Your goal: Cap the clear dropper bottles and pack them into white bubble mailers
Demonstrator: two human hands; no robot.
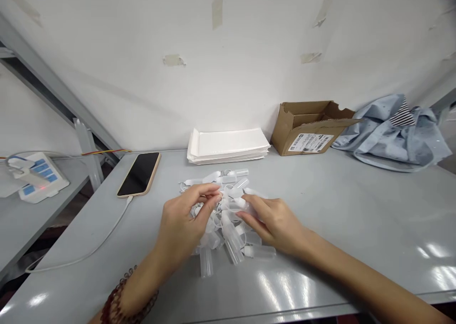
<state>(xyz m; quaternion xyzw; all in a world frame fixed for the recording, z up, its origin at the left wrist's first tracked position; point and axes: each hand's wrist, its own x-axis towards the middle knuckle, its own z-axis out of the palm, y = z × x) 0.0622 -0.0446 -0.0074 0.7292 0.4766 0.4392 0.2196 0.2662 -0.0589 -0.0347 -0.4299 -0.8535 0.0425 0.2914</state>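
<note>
A loose pile of small clear plastic bottles [232,238] with white tops and thin white loops lies on the grey table [338,219]. Over the pile's left side is my left hand [187,214], thumb and fingertips pinched together; whatever they hold is too small to make out. From the right, my right hand [274,219] grips one bottle [249,207] between thumb and fingers, its white top pointing toward the left fingertips. Both hands are close together, just above the other bottles. Part of the pile is hidden behind the fingers.
Behind the pile, a stack of white cards or flat boxes [228,143] lies by the wall. An opened cardboard box [308,134] and a blue cloth [388,134] are at the back right. On the left, a phone [139,174] trails a white cable [103,243]; a power strip [42,176] sits beyond.
</note>
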